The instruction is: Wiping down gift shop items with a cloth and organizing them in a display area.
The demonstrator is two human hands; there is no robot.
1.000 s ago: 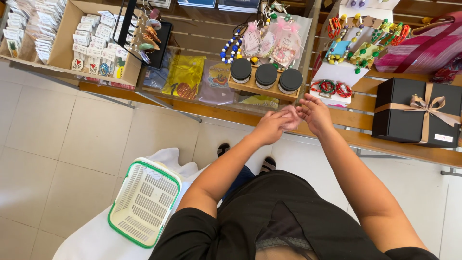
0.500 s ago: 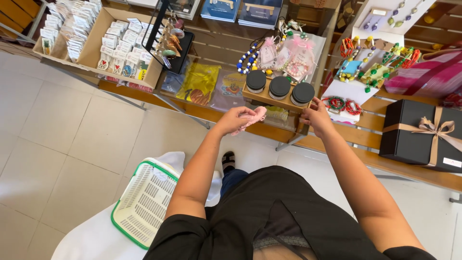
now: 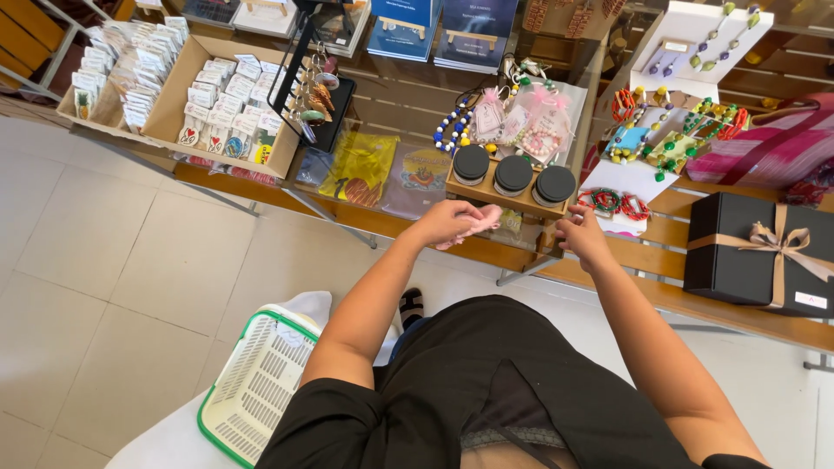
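Note:
My left hand (image 3: 447,221) is closed around a small pink cloth item (image 3: 480,223) just in front of a wooden shelf edge. My right hand (image 3: 580,239) reaches toward the shelf with fingers apart, close to a wooden tray (image 3: 504,196) that carries three black-lidded jars (image 3: 512,171). Behind the jars hang pink packets with beaded bracelets (image 3: 530,122). Red and green bracelets (image 3: 612,202) lie just right of my right hand.
A white basket with a green rim (image 3: 256,391) hangs at my left side. A black gift box with a tan ribbon (image 3: 756,252) sits at the right. Cardboard trays of small cards (image 3: 217,95) stand at the left, a keyring rack (image 3: 308,87) beside them.
My hands, joined together one second ago, have separated. The left hand now holds the pink item and the right has moved toward the jar tray. The view shifted closer to the shelf.

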